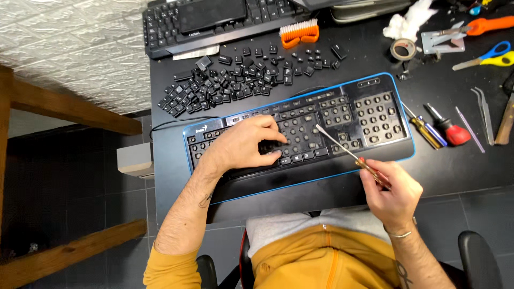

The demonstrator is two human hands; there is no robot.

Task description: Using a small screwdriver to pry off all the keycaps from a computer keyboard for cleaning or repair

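A black keyboard with a blue rim (375, 155) lies on the black desk in front of me, most of its keycaps taken off. My left hand (243, 144) rests on the left-middle of the keyboard, fingers curled over a few remaining keys. My right hand (393, 190) grips the brown handle of a flat screwdriver (337, 144), whose metal tip points up-left over the middle of the keyboard. A pile of loose black keycaps (225, 83) lies on the desk just beyond the keyboard.
A second black keyboard (160, 27) sits at the back with an orange brush (299, 32) beside it. To the right lie two screwdrivers (439, 128), tweezers (484, 115), scissors (490, 56), a tape roll (402, 49) and crumpled tissue (409, 21). A wooden frame (64, 104) stands left.
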